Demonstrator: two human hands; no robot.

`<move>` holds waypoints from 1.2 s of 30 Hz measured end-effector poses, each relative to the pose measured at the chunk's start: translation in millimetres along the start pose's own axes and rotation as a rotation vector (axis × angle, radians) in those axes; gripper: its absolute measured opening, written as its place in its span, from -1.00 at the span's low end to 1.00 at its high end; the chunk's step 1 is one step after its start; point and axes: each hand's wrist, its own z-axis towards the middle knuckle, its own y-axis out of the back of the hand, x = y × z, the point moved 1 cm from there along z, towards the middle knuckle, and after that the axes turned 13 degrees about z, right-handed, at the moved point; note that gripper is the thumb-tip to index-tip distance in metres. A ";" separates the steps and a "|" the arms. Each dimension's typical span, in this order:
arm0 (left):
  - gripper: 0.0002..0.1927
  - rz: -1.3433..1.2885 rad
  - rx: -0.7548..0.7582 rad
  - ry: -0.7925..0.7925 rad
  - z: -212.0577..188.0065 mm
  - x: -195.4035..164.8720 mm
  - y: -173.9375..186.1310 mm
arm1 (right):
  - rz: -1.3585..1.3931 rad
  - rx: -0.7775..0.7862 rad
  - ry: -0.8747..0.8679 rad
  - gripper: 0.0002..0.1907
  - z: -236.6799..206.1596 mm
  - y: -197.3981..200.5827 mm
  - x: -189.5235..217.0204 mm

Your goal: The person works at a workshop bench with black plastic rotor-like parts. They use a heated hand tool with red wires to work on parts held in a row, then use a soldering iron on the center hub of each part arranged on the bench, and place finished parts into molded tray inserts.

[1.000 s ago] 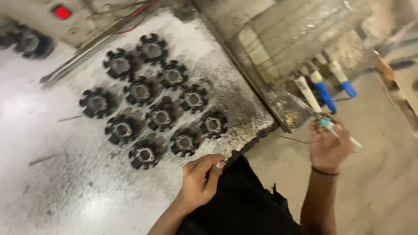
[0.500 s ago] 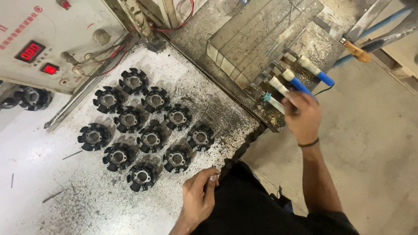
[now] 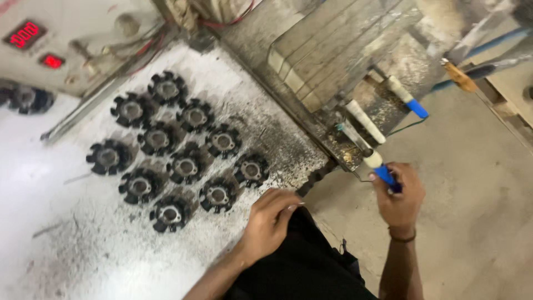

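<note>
- Right hand [image 3: 398, 195] closed round the blue grip of a lever [image 3: 373, 160] at the machine's [image 3: 338, 50] front edge.
- Lever looks rigid steel; grip end is the best hold.
- Left hand [image 3: 270, 218] loosely curled, empty, resting on the desk [image 3: 72, 250] edge near the black rotors [image 3: 186, 166].

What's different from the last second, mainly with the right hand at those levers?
The right hand left the upper lever and now grips the blue handle of the nearest lever. The left hand still rests on the table edge. The ten black toothed parts lie in the same cluster.
</note>
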 end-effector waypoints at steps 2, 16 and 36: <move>-0.87 -0.060 0.047 -0.091 8.5 2.3 -15.3 | 0.117 0.054 0.030 -0.64 -13.4 -29.1 24.1; -0.86 -0.297 -0.198 0.149 10.0 27.8 10.3 | 1.033 0.331 0.226 -0.15 -48.8 -161.1 60.0; -0.79 0.776 -0.252 0.239 1.3 103.1 28.5 | 1.024 0.401 -0.384 -0.65 -29.2 -134.4 -1.5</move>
